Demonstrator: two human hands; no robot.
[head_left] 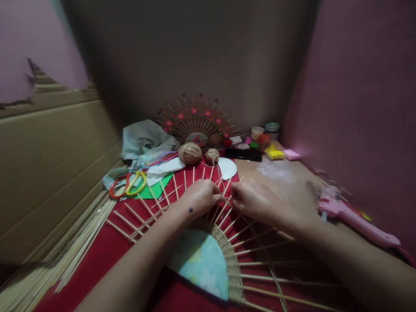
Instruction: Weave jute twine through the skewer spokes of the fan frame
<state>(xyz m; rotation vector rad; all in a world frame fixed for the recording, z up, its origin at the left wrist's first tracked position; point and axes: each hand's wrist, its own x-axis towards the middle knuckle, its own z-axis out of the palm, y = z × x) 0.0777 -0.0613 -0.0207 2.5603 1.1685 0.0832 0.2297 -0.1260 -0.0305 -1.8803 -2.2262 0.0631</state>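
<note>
A: Hands?
B: Both closed in pinches. Left hand [204, 194] had thumb and fingertips on the twine [227, 199]; right hand [251, 198] just beside it, fingers curled, tips on the same strand, as far as the blur allowed.

A: And the piece?
B: The fan-shaped stick frame [255, 263] lay on a red surface [97, 260], partly beneath both forearms. Pale blue half-disc [201, 260] at its core, woven twine band [231, 260] around the curve, sticks radiating outward. A sparser twine line crossed them farther out.

A: How was that step best handled?
B: My judgement: snug, even tension, drawn gently, since thin sticks would likely lean under a hard pull. Spacing worth checking at each crossing. Slack from the small twine ball [212, 155] wanted keeping off the stick tips.

A: Anything in the way?
B: White disc [227, 168] just beyond the hands, near the loose strand; a snag seemed possible. Right forearm hid some sticks. Large twine ball [190, 153] beside the small 1; orange-and-yellow-handled scissors [136, 183] left, near a green sheet [154, 192]; black phone [243, 154] beyond the right hand; pink glue gun [357, 219] far right. Behind, a flower-trimmed fan [194, 112] stood upright.
</note>
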